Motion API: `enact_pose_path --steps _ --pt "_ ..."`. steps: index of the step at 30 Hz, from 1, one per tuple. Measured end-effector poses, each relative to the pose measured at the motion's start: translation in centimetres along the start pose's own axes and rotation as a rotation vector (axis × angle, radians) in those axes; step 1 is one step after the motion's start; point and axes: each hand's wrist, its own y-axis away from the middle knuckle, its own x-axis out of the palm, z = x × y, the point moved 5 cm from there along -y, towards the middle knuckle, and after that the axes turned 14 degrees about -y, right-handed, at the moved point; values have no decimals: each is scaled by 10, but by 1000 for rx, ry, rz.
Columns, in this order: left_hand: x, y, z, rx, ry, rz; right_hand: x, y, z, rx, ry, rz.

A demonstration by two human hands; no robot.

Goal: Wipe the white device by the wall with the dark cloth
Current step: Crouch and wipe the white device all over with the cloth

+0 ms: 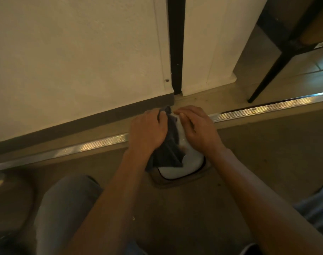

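Note:
A white rounded device (186, 165) stands on the floor close to the wall, across a metal threshold strip. A dark cloth (169, 150) drapes over its left side and top. My left hand (147, 128) grips the cloth, fingers curled over its upper end against the device. My right hand (197, 128) holds the device's right side, thumb lying on its top and fingers wrapped round its far edge. Both hands hide most of the device; only its near end and a strip between the hands show.
A white wall (74, 61) with a dark baseboard (83, 122) runs behind the device, split by a black vertical post (176, 45). The metal strip (267, 108) crosses the floor. A black furniture leg (265, 78) stands at right. My knees frame the bottom.

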Motion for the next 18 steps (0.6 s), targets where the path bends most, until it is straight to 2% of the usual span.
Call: enact_pose_path --steps 2,7,10,13,18 --pt "-2 -13 -6 -24 -21 62 0 0 1 -19 18 -14" --pt "10 55 -1 194 -39 -170 2 0 -2 26 41 4" --pt "17 81 7 246 -15 -212 2 1 -3 49 42 17" --pt "14 53 10 172 21 -154 2 1 -3 49 48 5" --pt "-1 -15 0 34 51 110 1 2 3 20 93 -21"
